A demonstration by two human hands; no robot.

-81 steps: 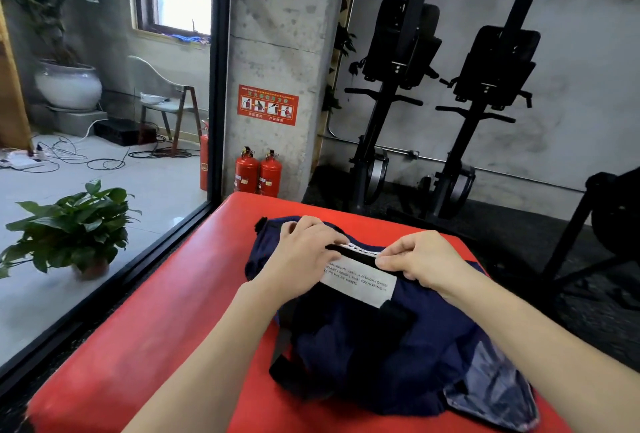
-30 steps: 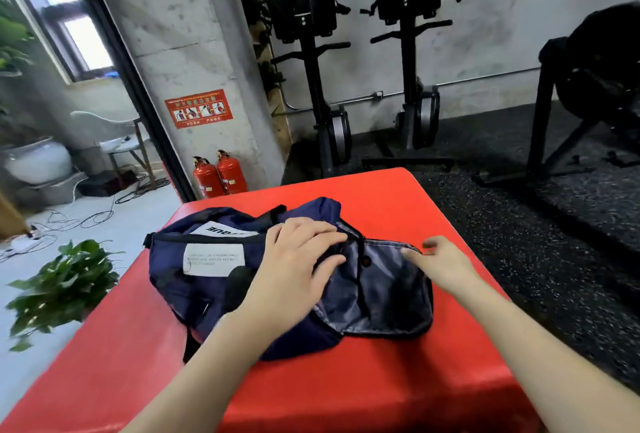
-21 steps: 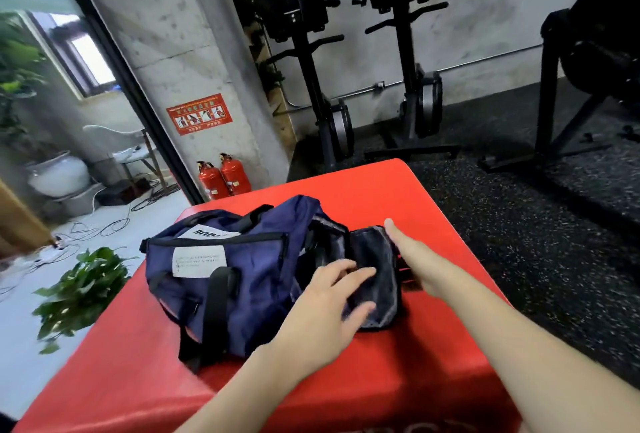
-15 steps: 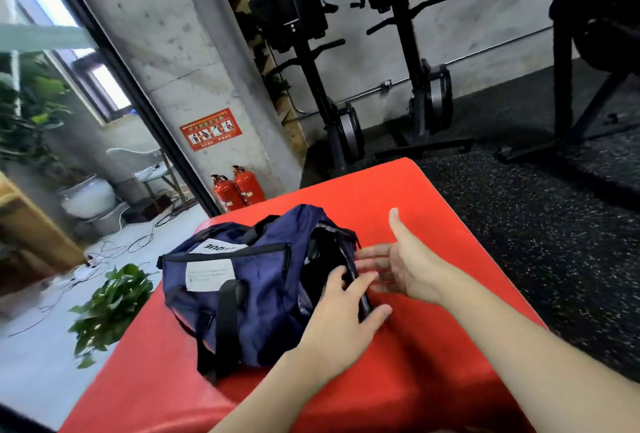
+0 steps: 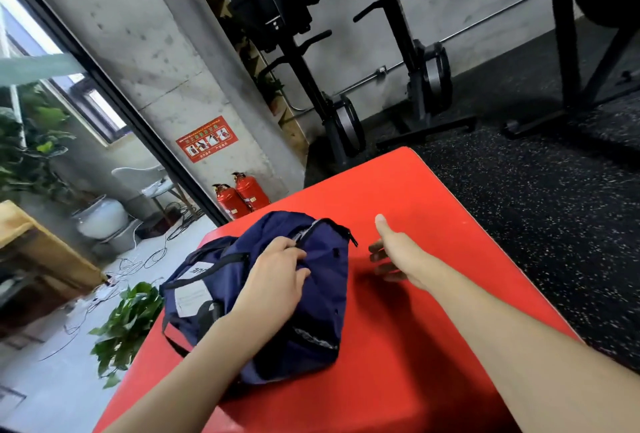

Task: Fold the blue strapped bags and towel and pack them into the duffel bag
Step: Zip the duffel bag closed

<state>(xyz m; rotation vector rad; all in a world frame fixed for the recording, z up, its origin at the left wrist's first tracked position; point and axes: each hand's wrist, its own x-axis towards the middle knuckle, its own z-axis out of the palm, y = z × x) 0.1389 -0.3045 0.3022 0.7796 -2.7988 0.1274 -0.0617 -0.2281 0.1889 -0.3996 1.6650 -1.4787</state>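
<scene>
We log the end flap of the navy duffel bag (image 5: 263,297): a second ago it lay spread on the red padded bench (image 5: 433,211) with its grey lining up, and now it is folded over the bag's right end, lining hidden apart from a thin pale strip along the zip edge. Our left hand (image 5: 273,280) rests on top of the bag, fingers curled onto the fabric beside that zip edge, pinning it down; whether it truly pinches the cloth we cannot tell. Our right hand (image 5: 394,256) has drawn clear and hangs just beside the bag's right end, fingers loose, thumb up, grasping nothing. The bag sits on the bench's left half, bulging. We judge packing done and closing in hand; no loose towel or strapped bag shows
</scene>
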